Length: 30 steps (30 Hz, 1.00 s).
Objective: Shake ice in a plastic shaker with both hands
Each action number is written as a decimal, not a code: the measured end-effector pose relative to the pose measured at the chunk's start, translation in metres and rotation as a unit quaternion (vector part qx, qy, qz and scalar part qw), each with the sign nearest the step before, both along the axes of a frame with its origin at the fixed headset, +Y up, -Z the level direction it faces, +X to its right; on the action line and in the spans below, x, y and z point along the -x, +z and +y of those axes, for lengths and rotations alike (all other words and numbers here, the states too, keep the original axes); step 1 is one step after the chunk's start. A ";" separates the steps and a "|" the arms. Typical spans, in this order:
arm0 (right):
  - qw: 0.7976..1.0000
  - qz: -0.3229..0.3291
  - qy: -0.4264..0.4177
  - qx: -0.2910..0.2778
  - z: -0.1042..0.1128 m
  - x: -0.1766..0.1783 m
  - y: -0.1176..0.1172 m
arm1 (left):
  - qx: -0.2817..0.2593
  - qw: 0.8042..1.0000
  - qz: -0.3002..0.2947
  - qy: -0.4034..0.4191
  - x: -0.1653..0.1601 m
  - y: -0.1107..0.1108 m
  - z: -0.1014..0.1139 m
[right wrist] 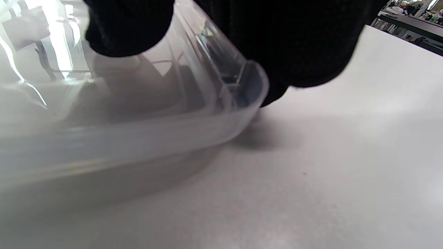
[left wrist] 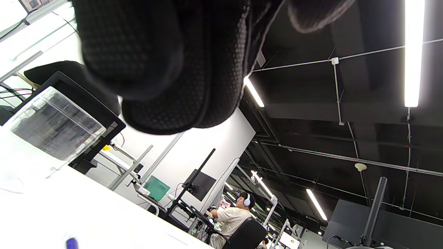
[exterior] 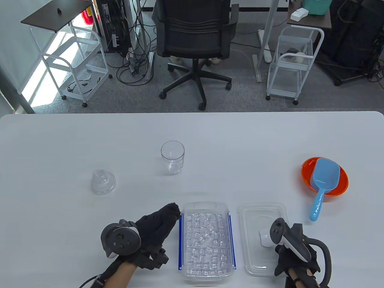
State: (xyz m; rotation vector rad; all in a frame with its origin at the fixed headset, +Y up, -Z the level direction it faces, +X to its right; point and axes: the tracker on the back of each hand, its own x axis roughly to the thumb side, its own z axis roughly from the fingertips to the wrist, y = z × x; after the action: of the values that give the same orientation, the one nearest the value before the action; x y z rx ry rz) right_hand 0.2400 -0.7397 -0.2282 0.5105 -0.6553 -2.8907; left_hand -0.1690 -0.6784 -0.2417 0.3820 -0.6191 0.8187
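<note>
A clear plastic shaker cup (exterior: 172,157) stands upright on the white table (exterior: 270,138), mouth up and long axis vertical, with nothing visible inside; it sits well beyond the left hand (exterior: 156,231), up the table from its fingertips. The shaker's clear domed lid (exterior: 103,181) rests apart from the cup, further to that hand's left. The left hand's straight, closed fingers reach forward and touch the blue-edged rim of a clear box (exterior: 206,240) packed with ice cubes (exterior: 204,237), which lies just to its right. The right hand (exterior: 295,258) grips the near right corner of the box's clear lid (exterior: 261,237), thumb curled over its rim, the lid lying flat beside the box. Beyond that hand, an orange bowl (exterior: 340,183) holds a blue scoop (exterior: 322,183) whose handle points back toward it.
</note>
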 end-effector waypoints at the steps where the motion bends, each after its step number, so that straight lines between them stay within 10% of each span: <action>1: 1.000 0.002 0.006 0.001 -0.001 0.001 0.000 | 0.001 1.000 -0.002 -0.001 0.000 0.000 0.000; 15: 0.999 -0.002 -0.029 -0.018 0.010 -0.002 0.005 | -0.002 0.999 -0.015 -0.034 -0.005 0.000 -0.001; 30: 0.969 0.124 -0.168 -0.135 0.083 0.052 -0.009 | -0.032 0.971 -0.064 -0.228 -0.028 0.013 0.012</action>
State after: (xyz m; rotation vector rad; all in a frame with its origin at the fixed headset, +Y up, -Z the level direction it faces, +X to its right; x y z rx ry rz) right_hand 0.1884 -0.6567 -0.2368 0.0603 -0.3381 -3.3086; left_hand -0.1407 -0.6661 -0.2289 0.2325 -0.8185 0.3847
